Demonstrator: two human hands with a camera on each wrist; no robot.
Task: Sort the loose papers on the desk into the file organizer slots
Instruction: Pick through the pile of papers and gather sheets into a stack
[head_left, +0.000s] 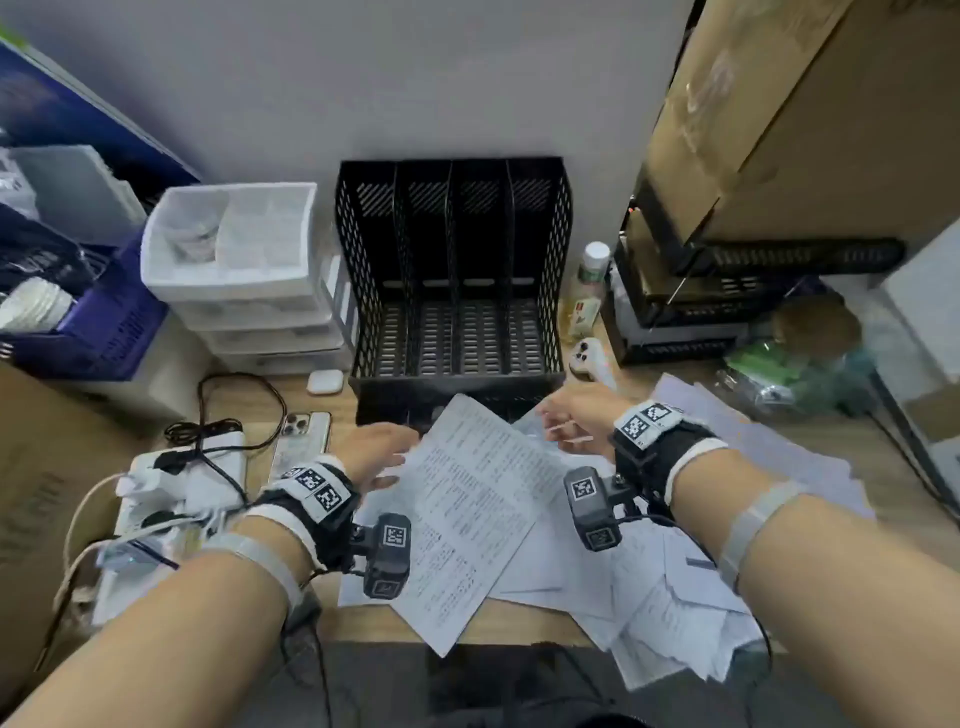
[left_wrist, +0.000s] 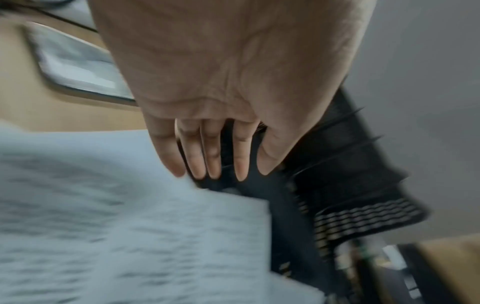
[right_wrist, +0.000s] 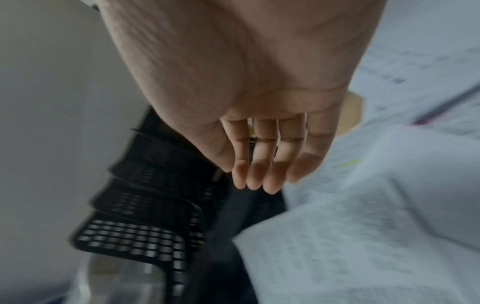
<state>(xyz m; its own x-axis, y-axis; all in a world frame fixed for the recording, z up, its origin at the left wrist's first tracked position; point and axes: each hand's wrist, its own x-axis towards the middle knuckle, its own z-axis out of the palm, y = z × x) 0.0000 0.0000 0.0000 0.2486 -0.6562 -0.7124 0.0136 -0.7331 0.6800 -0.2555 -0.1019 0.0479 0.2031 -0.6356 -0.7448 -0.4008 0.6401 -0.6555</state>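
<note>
Task looks barely begun, if at all — the black mesh file organizer (head_left: 452, 270) stands at the back of the desk (head_left: 332, 410) against the wall, and all 4 of its slots show nothing inside, as far as the head view shows. The loose papers (head_left: 649, 561) lie in a messy heap on the desk in front of it, w/ one printed sheet (head_left: 467, 514) on top, angled toward the organizer. Left hand (head_left: 376, 452) is at that sheet's left edge; right hand (head_left: 574, 415) is over the heap near the organizer's front right corner. Both wrist views show fingers straight and relaxed, gripping nothing. Left to do: prob. the whole pile. Beside the organizer, a white drawer unit (head_left: 244, 270) w/ a top tray — contents too blurred to name.
</note>
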